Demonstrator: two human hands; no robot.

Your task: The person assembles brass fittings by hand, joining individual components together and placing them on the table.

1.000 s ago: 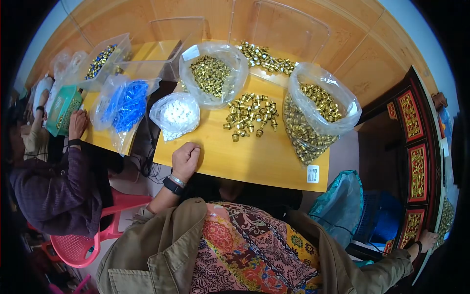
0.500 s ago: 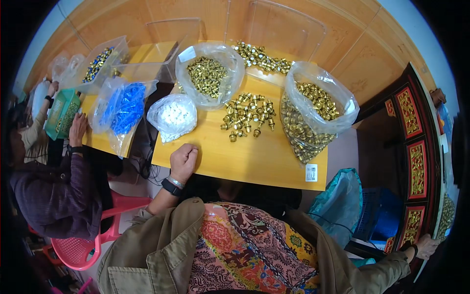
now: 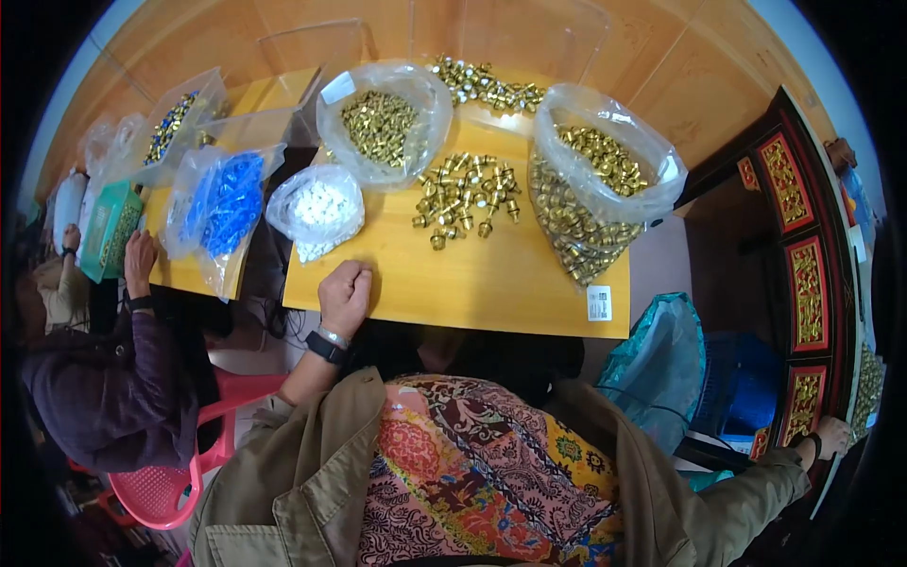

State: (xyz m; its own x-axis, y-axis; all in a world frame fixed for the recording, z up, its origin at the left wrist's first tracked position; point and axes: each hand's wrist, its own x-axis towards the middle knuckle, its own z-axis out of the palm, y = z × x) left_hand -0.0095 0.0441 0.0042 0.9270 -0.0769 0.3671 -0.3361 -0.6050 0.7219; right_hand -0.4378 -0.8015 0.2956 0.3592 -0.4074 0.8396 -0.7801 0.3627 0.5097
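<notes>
My left hand (image 3: 345, 296) rests as a closed fist on the front edge of the yellow table (image 3: 453, 300), with nothing showing in it. Just beyond it stands a clear bag of white caps (image 3: 326, 210). Far out to the right, my right hand (image 3: 831, 438) is at the edge of a dark cabinet with carved red and gold panels (image 3: 808, 293); its fingers are too small and blurred to read. Loose brass fittings (image 3: 468, 194) lie mid-table, between an open bag of small brass parts (image 3: 378, 128) and a large open bag of brass fittings (image 3: 586, 208).
More brass pieces with white ends (image 3: 487, 87) lie at the back. On the left are a bag of blue parts (image 3: 225, 203) and a green basket (image 3: 111, 227). A co-worker in a purple sleeve (image 3: 151, 378) sits there. A teal bag (image 3: 652, 369) stands right of the table.
My right hand has moved up a little along the cabinet edge. My left fist stays on the table edge. The whole view has shifted slightly.
</notes>
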